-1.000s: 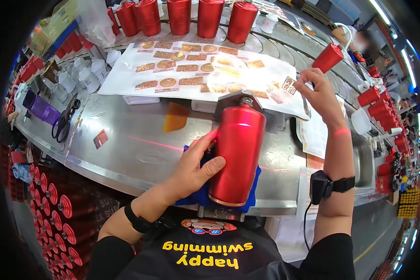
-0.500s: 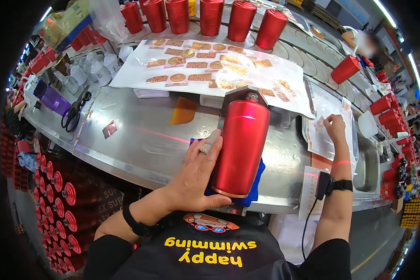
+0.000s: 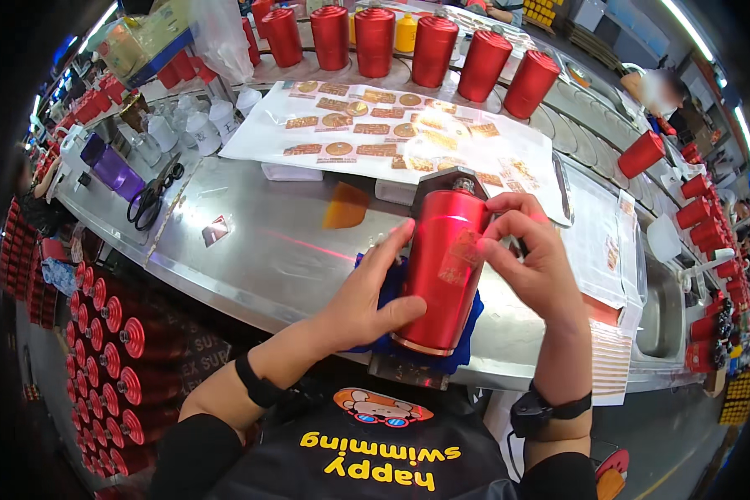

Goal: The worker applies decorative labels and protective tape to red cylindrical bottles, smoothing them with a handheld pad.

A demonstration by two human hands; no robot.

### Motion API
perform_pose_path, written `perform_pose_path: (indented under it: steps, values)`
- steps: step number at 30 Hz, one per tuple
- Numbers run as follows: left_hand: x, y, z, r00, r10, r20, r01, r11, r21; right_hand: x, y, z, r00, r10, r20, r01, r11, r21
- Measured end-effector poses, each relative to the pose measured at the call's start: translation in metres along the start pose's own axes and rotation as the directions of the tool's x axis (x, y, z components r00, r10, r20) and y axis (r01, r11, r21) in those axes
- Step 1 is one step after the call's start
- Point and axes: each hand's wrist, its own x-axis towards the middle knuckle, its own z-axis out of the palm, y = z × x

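Note:
A glossy red metal bottle [image 3: 442,287] lies in front of me, its neck against a dark angled stand [image 3: 452,177] and a blue cloth [image 3: 385,337] beneath it. My left hand [image 3: 362,292] grips the bottle's left side, thumb across its lower front and fingers along the edge. On the bottle's upper right face is a thin translucent decal [image 3: 458,260] with faint gold print. My right hand [image 3: 535,257] pinches the decal's right edge between thumb and forefinger. A white sheet of gold and brown decals [image 3: 300,104] spreads out beyond the bottle.
Red bottles [image 3: 375,42] line a conveyor behind the sheet. Black scissors [image 3: 150,200], a purple bottle [image 3: 112,171] and clear bottles sit at left. An amber scraper [image 3: 347,206] lies on the metal table [image 3: 250,275]. A sink [image 3: 662,308] is at right; stacked red bottles [image 3: 129,337] stand lower left.
My right hand has come left from the white sheet at right to the bottle, bringing the decal onto its face. My left hand's thumb has moved up onto the bottle's front.

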Motion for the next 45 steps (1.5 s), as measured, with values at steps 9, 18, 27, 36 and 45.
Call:
perform_pose_path:
  steps: [9,18,27,36,45]
  values:
    - [0.046,0.012,0.026,0.977,-0.091,-0.191,0.067,0.989,-0.128,-0.002,0.017,0.019,0.987,-0.011,-0.161,0.014,1.000,0.016]
    - [0.056,0.017,0.023,0.976,-0.121,-0.182,0.094,0.984,-0.151,-0.021,0.029,0.031,0.946,0.031,-0.323,-0.014,0.998,0.055]
    - [0.050,0.016,0.025,0.985,-0.062,-0.159,0.065,0.998,0.011,-0.026,0.034,0.036,0.952,0.035,-0.305,-0.016,0.998,0.066]
    - [0.059,0.013,0.025,0.983,-0.021,-0.183,0.036,0.996,0.079,-0.012,0.038,0.041,0.944,0.072,-0.322,-0.026,0.989,0.145]
    - [0.052,0.013,0.024,0.984,-0.052,-0.169,0.054,0.999,0.006,-0.012,0.038,0.042,0.949,0.088,-0.304,-0.029,0.981,0.193]
